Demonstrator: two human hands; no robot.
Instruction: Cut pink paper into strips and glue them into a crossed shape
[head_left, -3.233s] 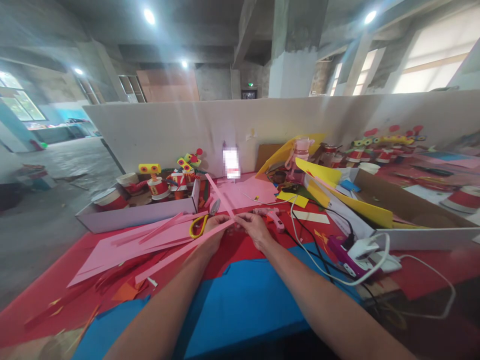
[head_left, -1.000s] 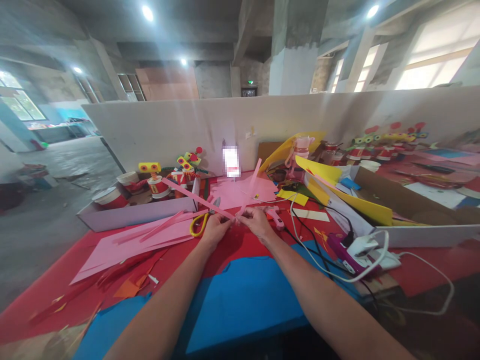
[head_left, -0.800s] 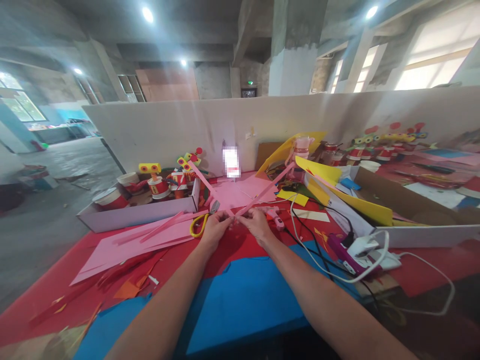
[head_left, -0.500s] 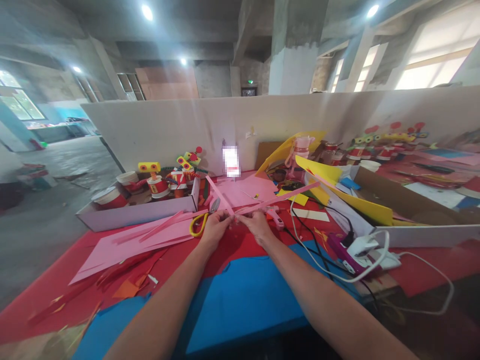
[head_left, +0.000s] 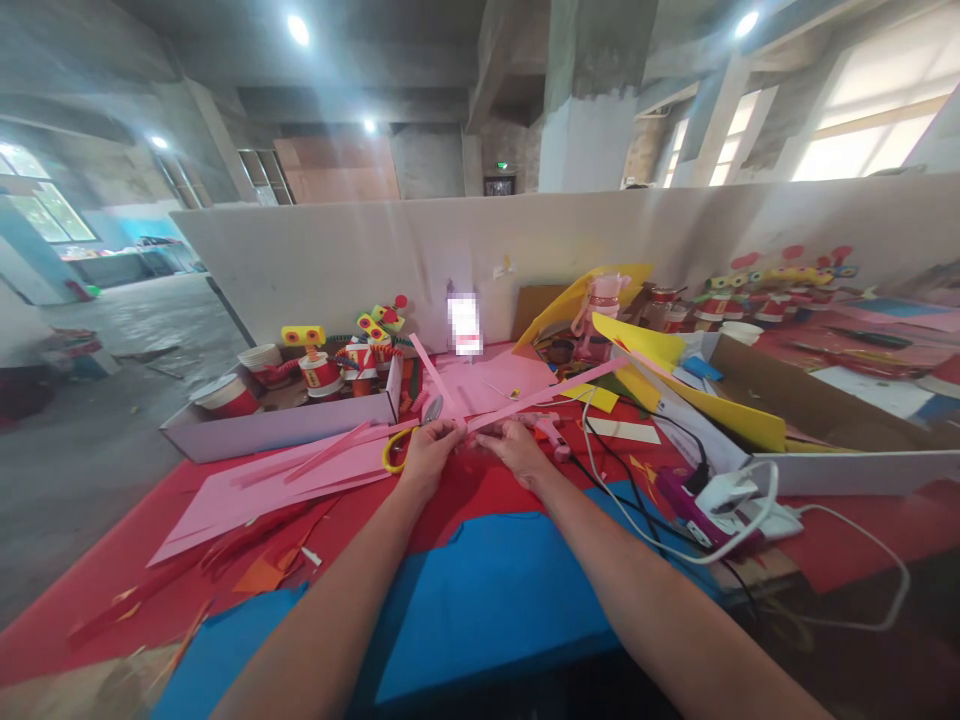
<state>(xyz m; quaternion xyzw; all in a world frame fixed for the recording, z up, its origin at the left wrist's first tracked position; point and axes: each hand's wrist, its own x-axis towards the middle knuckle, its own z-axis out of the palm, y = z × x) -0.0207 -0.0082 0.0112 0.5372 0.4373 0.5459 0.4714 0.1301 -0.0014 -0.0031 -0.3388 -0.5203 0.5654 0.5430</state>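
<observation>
Two long pink paper strips (head_left: 544,396) cross at my left hand (head_left: 433,447), whose thumb and fingers pinch them where they meet. One strip points up and away to the left, the other slants far out to the right. Close by on the right, my right hand (head_left: 516,450) has its fingers drawn together just below the slanting strip; whether anything is between them is hidden. Yellow-handled scissors (head_left: 395,452) lie beside my left hand. A pink glue gun (head_left: 553,436) rests just past my right hand.
Pink paper sheets (head_left: 217,497) lie left, with blue sheets (head_left: 495,590) in front. A white box (head_left: 285,427) holds paper-cup robot figures (head_left: 321,372). Cables run to a purple power strip (head_left: 684,507) at right, near another box (head_left: 847,470) with yellow sheets. A lit phone (head_left: 463,325) stands behind.
The slanting strip has lifted clear of my right fingertips, and its far end has shifted left. My right hand has moved slightly away from my left, which keeps its pinch.
</observation>
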